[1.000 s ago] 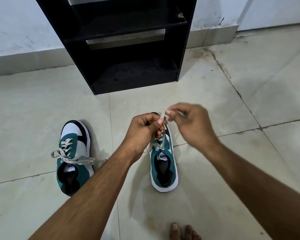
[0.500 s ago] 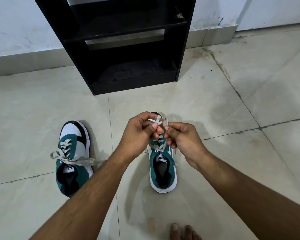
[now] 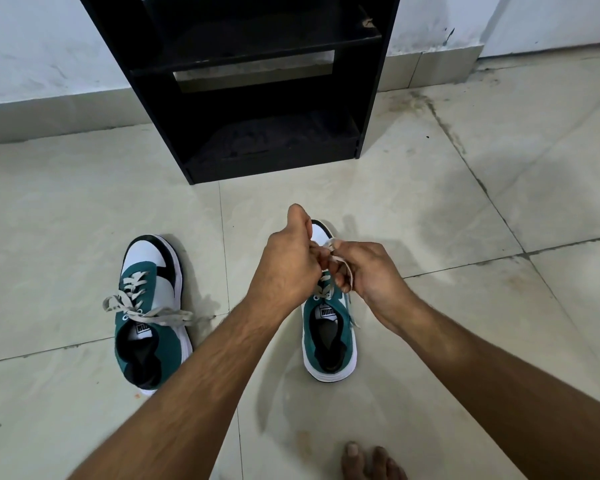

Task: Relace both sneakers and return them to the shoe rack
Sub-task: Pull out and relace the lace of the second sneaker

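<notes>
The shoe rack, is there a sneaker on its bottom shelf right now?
No, the shoe rack has none there; both sneakers sit on the floor.

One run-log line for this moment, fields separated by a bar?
step: tying lace | left hand: shut on lace | right hand: shut on lace | right sneaker: floor | left sneaker: floor | shoe rack: no shoes visible

Bare floor [image 3: 291,195] between sneakers, rack [image 3: 271,157].
</notes>
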